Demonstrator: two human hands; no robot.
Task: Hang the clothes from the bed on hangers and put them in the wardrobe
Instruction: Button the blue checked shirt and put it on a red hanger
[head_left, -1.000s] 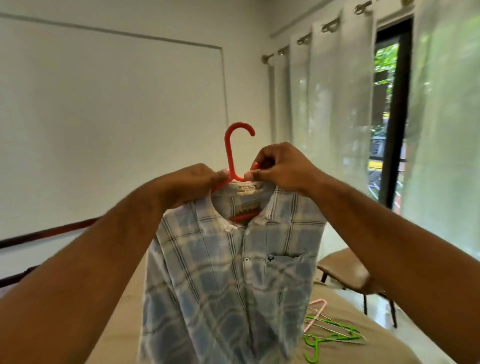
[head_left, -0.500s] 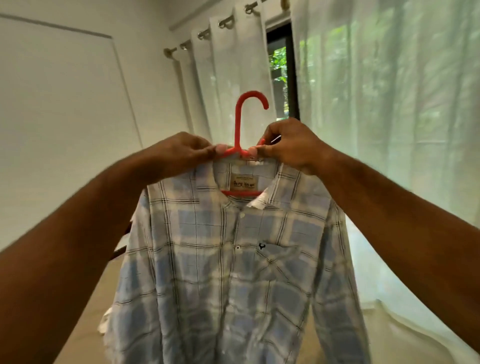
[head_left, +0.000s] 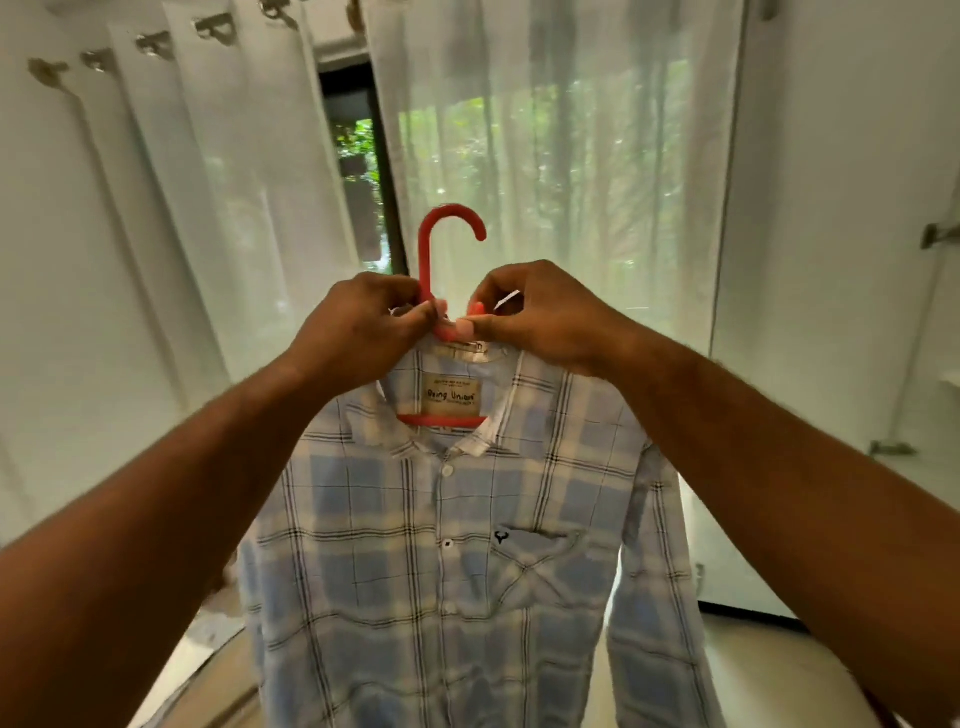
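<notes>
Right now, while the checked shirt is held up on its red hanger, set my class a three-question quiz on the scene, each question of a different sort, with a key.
1. True or false: the hook of the red plastic hanger is caught on a rail.
2. Where do the left hand and right hand pinch the blue-and-white checked cotton shirt? A at the collar; B at the cuffs; C at the hem.
3. Fill in: behind the shirt hang sheer white ____.
Key: 1 false, the hook is free in the air; 2 A; 3 curtains.
</notes>
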